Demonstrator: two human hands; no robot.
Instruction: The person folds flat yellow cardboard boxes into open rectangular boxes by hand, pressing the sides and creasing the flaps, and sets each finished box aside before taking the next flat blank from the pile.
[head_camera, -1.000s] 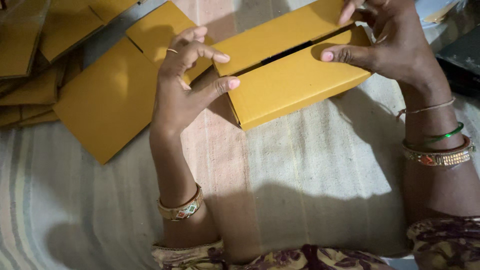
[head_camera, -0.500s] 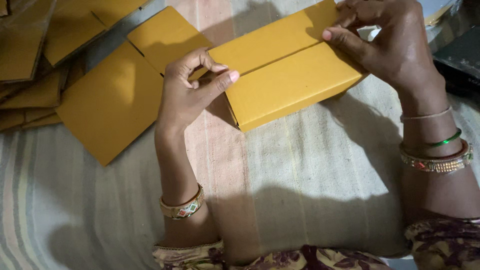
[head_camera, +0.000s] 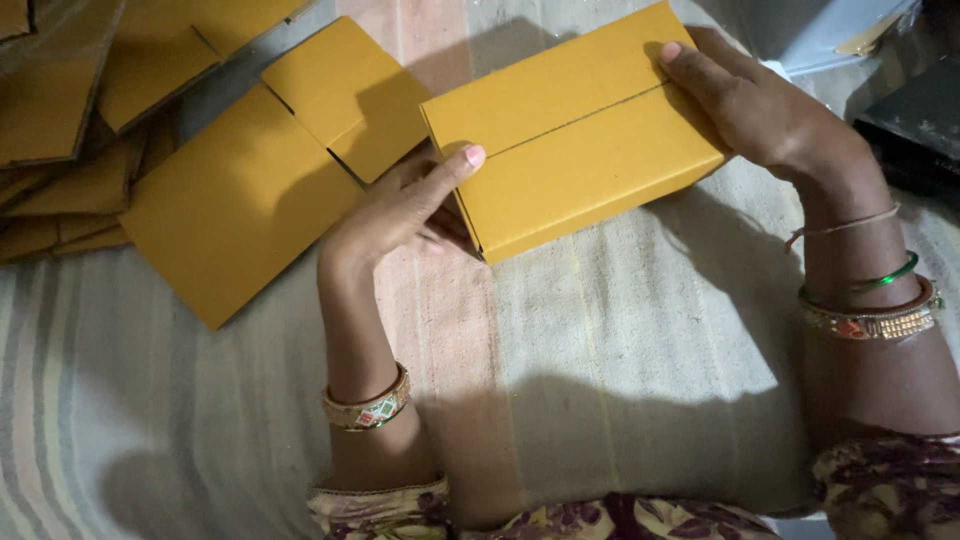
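A yellow cardboard box (head_camera: 575, 135) with its two top flaps folded flat and meeting along a seam is held above a striped cloth. My left hand (head_camera: 405, 205) grips its left end, thumb on top near the corner and fingers tucked under. At the box's right end, my right hand (head_camera: 755, 105) holds the far corner, a fingertip pressing on the upper flap. Both wrists wear bangles.
A flat unfolded yellow box blank (head_camera: 255, 185) lies on the striped cloth (head_camera: 600, 350) to the left. A heap of several more flat blanks (head_camera: 70, 120) sits at the far left. A grey object (head_camera: 820, 35) and a dark one (head_camera: 915, 120) lie at the top right.
The top flaps, slightly gaping a second ago, now lie flat and shut. My right hand slid from pressing the flaps to the box's right corner; my left hand shifted lower on the left end.
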